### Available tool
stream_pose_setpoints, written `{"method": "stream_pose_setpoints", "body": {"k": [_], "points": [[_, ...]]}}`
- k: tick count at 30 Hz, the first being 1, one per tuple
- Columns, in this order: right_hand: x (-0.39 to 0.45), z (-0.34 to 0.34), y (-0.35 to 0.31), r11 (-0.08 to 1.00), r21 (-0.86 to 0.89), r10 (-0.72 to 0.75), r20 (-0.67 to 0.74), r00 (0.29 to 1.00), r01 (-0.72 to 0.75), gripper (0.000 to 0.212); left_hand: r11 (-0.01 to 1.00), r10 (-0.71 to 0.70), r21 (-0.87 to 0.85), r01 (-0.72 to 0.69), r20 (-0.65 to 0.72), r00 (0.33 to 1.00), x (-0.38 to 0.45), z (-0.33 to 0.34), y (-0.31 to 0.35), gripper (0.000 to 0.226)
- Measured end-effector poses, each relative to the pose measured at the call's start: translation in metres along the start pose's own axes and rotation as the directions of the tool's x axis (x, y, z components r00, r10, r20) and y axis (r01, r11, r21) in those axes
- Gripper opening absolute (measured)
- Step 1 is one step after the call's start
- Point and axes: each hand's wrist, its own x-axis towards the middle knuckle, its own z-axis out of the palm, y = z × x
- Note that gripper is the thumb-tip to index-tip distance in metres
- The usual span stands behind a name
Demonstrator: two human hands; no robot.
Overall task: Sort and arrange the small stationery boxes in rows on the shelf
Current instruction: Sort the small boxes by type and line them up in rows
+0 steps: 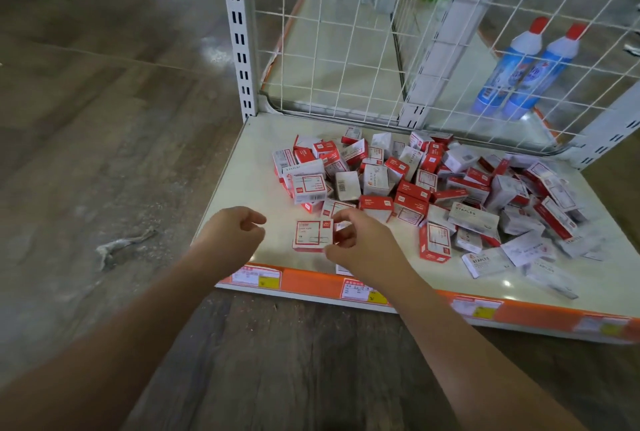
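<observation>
A single red-and-white box (pixel 313 236) stands apart from the others near the front edge of the shelf (pixel 242 188), toward its front left corner, with its printed face turned upward. The right hand (pixel 360 245) pinches this box at its right side: the thumb lies against the lower right corner and the curled fingers close over the upper right edge. The left hand (pixel 230 233) hovers just beside the box on its left, not touching it; its fingers are loosely curled with thumb and forefinger slightly parted, and it holds nothing. Behind and to the right of the held box, a loose heap of small boxes (pixel 433 188) covers the middle and right of the shelf, reaching back toward the rear edge. The boxes in the heap lie at mixed angles, some on their faces, some on edge, some stacked on others; several show red panels, and several pale ones carry the word STAPLES. No rows are formed. Part of another box shows under the right wrist at the front edge. An orange price strip (pixel 519 313) runs along the front edge of the shelf and carries several white and yellow labels. A white wire grid panel (pixel 346 50) rises from the rear edge, fixed to a slotted white upright (pixel 239 32) at the rear left corner. Beyond the grid, two blue bottles (pixel 523 70) with red caps stand together on an adjoining shelf. The unit stands on a wood-patterned floor (pixel 104 119).
</observation>
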Motion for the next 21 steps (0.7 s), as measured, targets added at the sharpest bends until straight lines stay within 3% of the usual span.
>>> {"method": "stream_pose_setpoints", "body": {"k": [5,10,14,21], "points": [[0.016,0.026,-0.008,0.994,-0.106,0.001,0.023,1.0,0.001,0.04,0.968,0.02,0.252,-0.023,0.012,1.0,0.003,-0.021,-0.017,0.027],[0.029,0.043,-0.012,0.989,-0.143,-0.017,0.03,0.999,0.021,0.037,0.925,0.026,0.378,-0.034,0.027,0.999,0.008,-0.03,-0.025,0.029],[0.039,0.056,-0.016,0.995,-0.098,-0.01,0.047,0.999,0.015,0.039,0.807,0.057,0.586,-0.074,0.047,0.997,0.011,-0.034,-0.031,0.034],[0.052,0.074,-0.02,0.987,-0.155,-0.028,0.089,0.996,0.041,0.037,0.843,0.083,0.53,-0.089,0.035,0.996,0.019,-0.031,-0.04,0.041]]}}
